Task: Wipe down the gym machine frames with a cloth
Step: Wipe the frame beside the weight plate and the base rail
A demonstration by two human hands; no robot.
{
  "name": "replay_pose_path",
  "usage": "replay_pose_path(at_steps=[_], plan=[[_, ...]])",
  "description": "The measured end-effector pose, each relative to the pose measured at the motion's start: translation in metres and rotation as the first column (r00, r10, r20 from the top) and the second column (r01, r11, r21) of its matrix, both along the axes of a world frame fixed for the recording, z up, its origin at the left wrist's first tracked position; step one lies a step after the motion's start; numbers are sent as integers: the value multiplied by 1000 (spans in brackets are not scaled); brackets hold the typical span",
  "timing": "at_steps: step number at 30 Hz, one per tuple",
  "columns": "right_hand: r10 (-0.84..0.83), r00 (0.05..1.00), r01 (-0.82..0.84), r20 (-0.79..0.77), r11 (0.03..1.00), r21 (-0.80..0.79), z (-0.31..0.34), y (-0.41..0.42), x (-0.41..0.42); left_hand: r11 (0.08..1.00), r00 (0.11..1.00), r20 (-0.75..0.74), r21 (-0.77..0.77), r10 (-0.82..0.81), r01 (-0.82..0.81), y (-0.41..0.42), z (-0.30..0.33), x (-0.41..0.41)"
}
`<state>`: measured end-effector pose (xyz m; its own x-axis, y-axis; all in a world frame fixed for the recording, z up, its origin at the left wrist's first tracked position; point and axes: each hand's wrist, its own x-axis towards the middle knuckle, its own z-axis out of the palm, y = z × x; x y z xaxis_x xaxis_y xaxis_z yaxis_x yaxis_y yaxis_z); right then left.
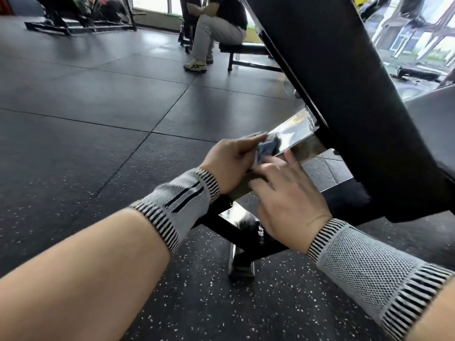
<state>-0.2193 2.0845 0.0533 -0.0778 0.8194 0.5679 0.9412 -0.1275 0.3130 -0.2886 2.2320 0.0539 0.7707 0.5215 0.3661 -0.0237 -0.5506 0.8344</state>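
The blue cloth (267,149) sits between both hands on the shiny frame bar (293,134). The left hand (231,163) pinches it — the right hand (288,200) holds its near edge, fingers curled.

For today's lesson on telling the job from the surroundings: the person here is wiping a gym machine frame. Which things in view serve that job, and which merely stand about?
Part of the job:
- blue cloth, held by both hands
- left hand
- right hand
- shiny frame bar

Merely standing about:
- seated person
- bench under that person
- rubber floor
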Motion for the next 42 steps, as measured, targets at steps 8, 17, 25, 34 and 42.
replay_pose_path(at_steps=[8,17,25,34,42], plan=[[-116,991,126,69,978,-165,1,15,-10,819,740,-385,76,551,-569,27,-80,-68],[34,999,-27,40,986,-167,-13,12,-13,797,793,-299,-143,530,-587,-8,-66,-70],[-45,969,-70,-244,895,-441,-13,0,-39,779,833,-340,-319,437,-539,-36,-33,-90],[-410,733,-118,-543,709,-695,64,-16,-90,692,776,-519,-409,359,-594,-67,44,-122],[-519,459,-153,-721,753,-640,165,-23,-155,444,804,-566,-683,181,-580,-73,154,-169]])
